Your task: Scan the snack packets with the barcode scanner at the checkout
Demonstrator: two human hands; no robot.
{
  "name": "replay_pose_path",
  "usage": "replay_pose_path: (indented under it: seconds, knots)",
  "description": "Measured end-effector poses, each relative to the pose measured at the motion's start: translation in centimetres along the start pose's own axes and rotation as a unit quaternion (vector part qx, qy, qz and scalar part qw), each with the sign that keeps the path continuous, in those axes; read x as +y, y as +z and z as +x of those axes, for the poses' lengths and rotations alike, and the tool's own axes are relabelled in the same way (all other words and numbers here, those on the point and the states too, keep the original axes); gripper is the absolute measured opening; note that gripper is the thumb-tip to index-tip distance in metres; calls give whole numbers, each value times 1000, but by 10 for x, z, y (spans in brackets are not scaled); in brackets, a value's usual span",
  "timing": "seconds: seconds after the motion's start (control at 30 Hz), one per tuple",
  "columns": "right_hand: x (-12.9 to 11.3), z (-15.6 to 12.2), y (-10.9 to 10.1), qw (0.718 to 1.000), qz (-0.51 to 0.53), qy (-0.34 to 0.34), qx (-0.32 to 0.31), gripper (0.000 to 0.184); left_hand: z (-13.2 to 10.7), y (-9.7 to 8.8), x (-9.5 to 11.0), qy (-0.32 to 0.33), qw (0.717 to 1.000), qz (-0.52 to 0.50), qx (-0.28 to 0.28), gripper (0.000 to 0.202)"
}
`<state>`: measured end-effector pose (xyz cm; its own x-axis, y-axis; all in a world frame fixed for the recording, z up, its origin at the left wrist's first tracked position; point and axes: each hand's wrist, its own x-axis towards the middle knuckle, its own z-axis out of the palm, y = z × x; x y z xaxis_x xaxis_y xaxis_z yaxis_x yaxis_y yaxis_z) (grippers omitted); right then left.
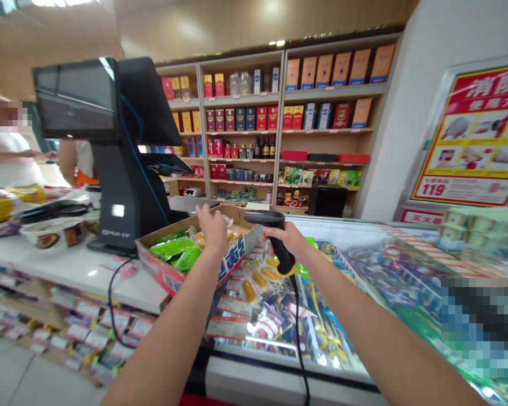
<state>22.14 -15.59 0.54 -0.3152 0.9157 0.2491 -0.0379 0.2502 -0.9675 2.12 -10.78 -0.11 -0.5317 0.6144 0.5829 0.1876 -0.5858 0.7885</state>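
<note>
My right hand [288, 238] grips a black barcode scanner [271, 231] by its handle, the head pointing left over a shallow cardboard box [169, 269]. The scanner's black cable [298, 332] hangs down over the glass lid of a freezer chest [364, 248]. My left hand [211, 226] reaches into the box, fingers curled down over yellow and green snack packets [175, 248]; what it holds, if anything, is hidden. The box rests between the white counter and the freezer lid.
A black checkout terminal with two screens [110, 141] stands on the white counter [68, 265] at left. Food bowls [51, 231] lie beyond it, and other people [8, 152] stand there. Shelves of boxed goods [279, 124] fill the back wall. A red poster [478, 135] hangs at right.
</note>
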Motion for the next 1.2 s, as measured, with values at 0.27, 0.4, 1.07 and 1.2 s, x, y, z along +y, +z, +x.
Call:
replay_pose_path:
  seconds: [0.27,0.4,1.07,1.2]
  knots:
    - [35,-11,-45,993,-16,5,115,25,-51,36,-3,-8,932,54,-358,27]
    - [55,-22,-71,979,1,37,201,24,-74,59,-46,-46,883,84,-460,31]
    - [60,-36,-72,986,6,36,160,29,-84,63,-83,-253,906,-74,-330,18]
    - [61,-38,-73,993,-36,56,99,31,-84,61,-73,-339,863,-233,-292,17]
